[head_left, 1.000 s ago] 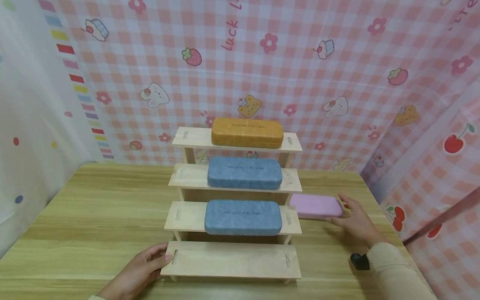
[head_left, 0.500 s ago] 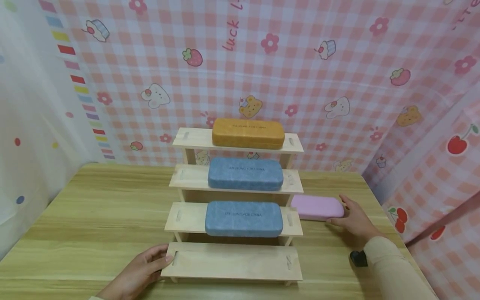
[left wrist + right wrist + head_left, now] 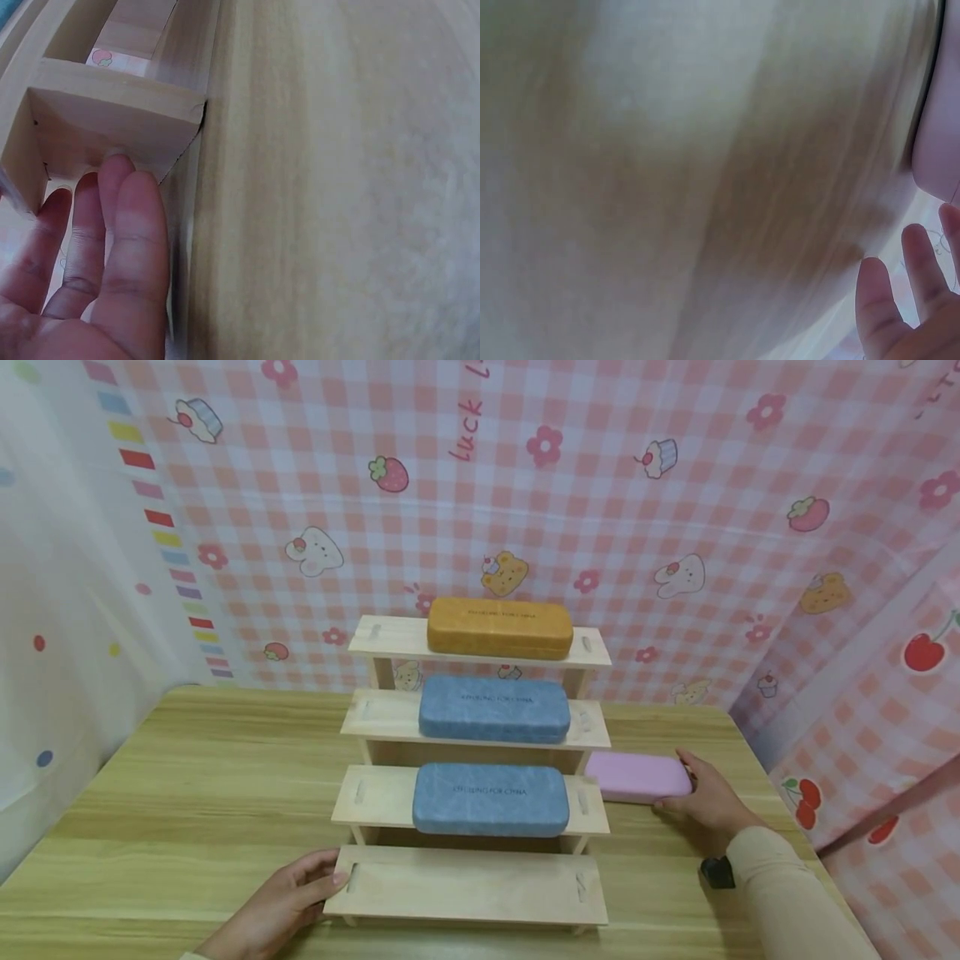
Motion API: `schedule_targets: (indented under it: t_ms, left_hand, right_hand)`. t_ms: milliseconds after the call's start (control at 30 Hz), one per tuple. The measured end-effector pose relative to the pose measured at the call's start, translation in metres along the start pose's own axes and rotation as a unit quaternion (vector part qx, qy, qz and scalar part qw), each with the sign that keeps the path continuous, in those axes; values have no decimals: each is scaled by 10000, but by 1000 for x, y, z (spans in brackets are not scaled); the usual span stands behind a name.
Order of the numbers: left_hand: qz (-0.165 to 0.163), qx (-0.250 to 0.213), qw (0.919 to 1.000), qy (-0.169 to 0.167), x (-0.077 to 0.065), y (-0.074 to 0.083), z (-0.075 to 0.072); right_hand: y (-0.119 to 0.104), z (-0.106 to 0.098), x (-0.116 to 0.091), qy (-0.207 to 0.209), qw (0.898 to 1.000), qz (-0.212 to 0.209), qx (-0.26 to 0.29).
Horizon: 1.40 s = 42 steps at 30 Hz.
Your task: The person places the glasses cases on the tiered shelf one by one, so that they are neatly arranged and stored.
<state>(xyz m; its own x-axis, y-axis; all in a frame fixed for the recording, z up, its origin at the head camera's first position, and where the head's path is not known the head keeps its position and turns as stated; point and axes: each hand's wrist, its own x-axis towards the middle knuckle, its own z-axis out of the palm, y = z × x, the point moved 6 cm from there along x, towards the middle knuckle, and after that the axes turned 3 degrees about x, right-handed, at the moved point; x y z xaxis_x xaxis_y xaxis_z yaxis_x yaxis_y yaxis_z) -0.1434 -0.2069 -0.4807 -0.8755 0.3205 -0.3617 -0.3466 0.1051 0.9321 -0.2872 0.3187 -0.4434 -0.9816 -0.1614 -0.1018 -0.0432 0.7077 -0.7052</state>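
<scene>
In the head view, my left hand [image 3: 292, 893] grips the left end of the lowest step of a wooden tiered display stand [image 3: 465, 887], thumb on top. The left wrist view shows its fingers [image 3: 135, 247] extended below, against the stand's side support. My right hand [image 3: 708, 793] holds the right end of a pink glasses case [image 3: 637, 777], thumb in front and index finger behind; the case lies on the table right of the stand, its left end hidden. An orange glasses case [image 3: 501, 628] tops the stand, with blue glasses cases [image 3: 495, 708] on both middle steps.
The wood-grain table [image 3: 210, 793] runs out on both sides of the stand. Behind it hangs a pink checked curtain [image 3: 450, 527], with more cloth [image 3: 900, 760] close on the right. A black wrist-worn device [image 3: 717, 872] sits below my right wrist.
My right thumb and index finger have drawn in slightly on the pink glasses case's end. The left hand keeps its place on the stand; the whole head view has shifted a little.
</scene>
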Motion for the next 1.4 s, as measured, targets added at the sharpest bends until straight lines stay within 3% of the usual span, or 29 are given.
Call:
schedule_targets:
  t_ms: [233,600,1400]
  left_hand:
    - [17,-21,10000,-41,0,0,0]
    - [11,-11,10000,-50,0,1,1]
    - [28,36,10000,-43,-1,2,0]
  right_hand:
    - [-2,-1,1,-47,9998,-106,-144]
    - [2,1,0,-72,9995,183,-227]
    - [1,-1,-9,97,9984,490,279]
